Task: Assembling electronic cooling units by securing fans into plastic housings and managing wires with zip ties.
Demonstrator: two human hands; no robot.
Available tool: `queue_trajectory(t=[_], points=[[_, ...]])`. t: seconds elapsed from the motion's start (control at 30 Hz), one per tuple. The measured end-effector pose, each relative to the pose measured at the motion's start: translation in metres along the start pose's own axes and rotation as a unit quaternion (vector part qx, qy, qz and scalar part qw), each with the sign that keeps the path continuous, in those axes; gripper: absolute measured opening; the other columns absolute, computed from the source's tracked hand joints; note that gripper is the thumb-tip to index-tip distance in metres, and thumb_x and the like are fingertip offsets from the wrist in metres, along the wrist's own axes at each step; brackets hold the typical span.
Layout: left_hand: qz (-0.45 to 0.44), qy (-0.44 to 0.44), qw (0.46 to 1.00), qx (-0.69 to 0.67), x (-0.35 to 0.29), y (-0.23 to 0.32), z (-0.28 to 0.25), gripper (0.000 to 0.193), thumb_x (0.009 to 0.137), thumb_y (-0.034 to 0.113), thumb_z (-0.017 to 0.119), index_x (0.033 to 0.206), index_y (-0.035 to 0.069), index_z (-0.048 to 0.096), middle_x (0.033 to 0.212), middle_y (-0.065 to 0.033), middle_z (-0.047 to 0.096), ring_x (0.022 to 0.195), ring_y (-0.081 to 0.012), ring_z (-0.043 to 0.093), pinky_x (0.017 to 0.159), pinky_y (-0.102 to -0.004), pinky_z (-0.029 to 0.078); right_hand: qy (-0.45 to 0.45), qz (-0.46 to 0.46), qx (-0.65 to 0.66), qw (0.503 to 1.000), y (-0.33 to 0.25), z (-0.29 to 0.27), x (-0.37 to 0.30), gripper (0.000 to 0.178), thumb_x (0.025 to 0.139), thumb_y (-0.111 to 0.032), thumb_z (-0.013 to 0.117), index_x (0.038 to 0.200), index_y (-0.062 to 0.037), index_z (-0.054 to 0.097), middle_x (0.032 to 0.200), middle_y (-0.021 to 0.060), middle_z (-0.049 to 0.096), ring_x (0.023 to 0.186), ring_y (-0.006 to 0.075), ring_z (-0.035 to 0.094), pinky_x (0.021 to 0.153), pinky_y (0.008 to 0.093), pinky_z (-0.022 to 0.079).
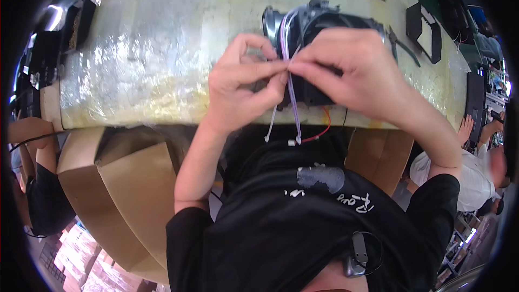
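Both my hands meet over a bundle of white and purple wires [293, 100]. My left hand [238, 84] pinches the bundle between thumb and fingers. From the other side, my right hand [351, 65] is closed in a pinch at the same spot; whether a small piece also sits between its fingertips is hidden. The wires run from a dark device [346, 21] with a glossy rounded end, partly covered by my hands. Small white connectors [267, 138] dangle at the wire ends, over the table's near edge. A red wire [327, 121] loops down beside them.
Dark-handled pliers [404, 50] lie right of the device, near a black frame-like part [424, 32]. Plastic film covers the worktable [146, 48]. Open cardboard boxes [130, 194] stand below its near edge. Other people's arms [35, 132] show at the left and right.
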State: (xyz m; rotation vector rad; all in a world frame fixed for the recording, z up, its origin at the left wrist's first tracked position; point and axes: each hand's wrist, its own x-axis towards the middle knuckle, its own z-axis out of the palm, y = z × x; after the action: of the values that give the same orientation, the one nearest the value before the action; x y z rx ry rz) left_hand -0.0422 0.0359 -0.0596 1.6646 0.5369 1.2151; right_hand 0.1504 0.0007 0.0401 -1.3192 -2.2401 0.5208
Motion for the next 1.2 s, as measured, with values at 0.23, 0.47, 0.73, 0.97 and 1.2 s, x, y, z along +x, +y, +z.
queue_trajectory(t=[0.23, 0.47, 0.73, 0.97, 1.2], points=[[-0.011, 0.002, 1.000, 0.008, -0.012, -0.001, 0.003, 0.017, 0.072, -0.010, 0.072, 0.086, -0.002, 0.074, 0.096, -0.0106, 0.058, 0.060, -0.0074, 0.055, 0.054, -0.0201, 0.042, 0.051, -0.018, -0.014, 0.998, -0.004, 0.019, -0.015, 0.006, 0.079, -0.010, 0.074, 0.084, -0.0059, 0.072, 0.068, 0.0072, 0.059, 0.058, 0.0247, 0.060, 0.050, 0.0339, 0.047], [-0.049, -0.003, 0.999, -0.016, -0.010, -0.004, -0.001, 0.018, 0.072, -0.009, 0.072, 0.088, -0.001, 0.075, 0.097, -0.0087, 0.058, 0.066, -0.0062, 0.054, 0.057, -0.0192, 0.042, 0.116, -0.037, 0.100, 0.988, 0.008, 0.037, -0.013, 0.004, 0.073, -0.003, 0.071, 0.074, -0.0038, 0.067, 0.062, 0.0090, 0.056, 0.054, 0.0270, 0.057, 0.047, 0.0352, 0.042], [-0.084, 0.015, 0.993, -0.077, -0.006, -0.013, -0.006, 0.024, 0.081, -0.014, 0.058, 0.099, -0.005, 0.072, 0.096, -0.0086, 0.053, 0.076, -0.0085, 0.052, 0.065, -0.0193, 0.041, 0.148, -0.045, 0.145, 0.977, 0.014, 0.039, -0.007, 0.008, 0.078, -0.007, 0.071, 0.073, -0.0034, 0.066, 0.063, 0.0086, 0.057, 0.054, 0.0273, 0.056, 0.048, 0.0366, 0.041], [-0.030, -0.049, 0.998, -0.019, -0.007, -0.012, -0.012, 0.019, 0.078, -0.005, 0.066, 0.095, -0.006, 0.073, 0.099, -0.0091, 0.049, 0.081, -0.0114, 0.049, 0.068, -0.0213, 0.039, 0.118, -0.036, 0.136, 0.983, 0.012, 0.035, -0.010, 0.009, 0.077, -0.010, 0.071, 0.071, -0.0051, 0.067, 0.062, 0.0078, 0.058, 0.056, 0.0282, 0.058, 0.049, 0.0378, 0.043], [-0.070, -0.012, 0.994, -0.081, -0.010, -0.003, -0.005, 0.018, 0.075, -0.006, 0.067, 0.091, -0.006, 0.074, 0.098, -0.0087, 0.049, 0.075, -0.0109, 0.050, 0.065, -0.0211, 0.041, 0.113, -0.026, 0.135, 0.984, 0.007, 0.036, -0.012, 0.013, 0.077, -0.011, 0.071, 0.067, -0.0061, 0.064, 0.060, 0.0074, 0.057, 0.055, 0.0276, 0.058, 0.048, 0.0374, 0.043]])
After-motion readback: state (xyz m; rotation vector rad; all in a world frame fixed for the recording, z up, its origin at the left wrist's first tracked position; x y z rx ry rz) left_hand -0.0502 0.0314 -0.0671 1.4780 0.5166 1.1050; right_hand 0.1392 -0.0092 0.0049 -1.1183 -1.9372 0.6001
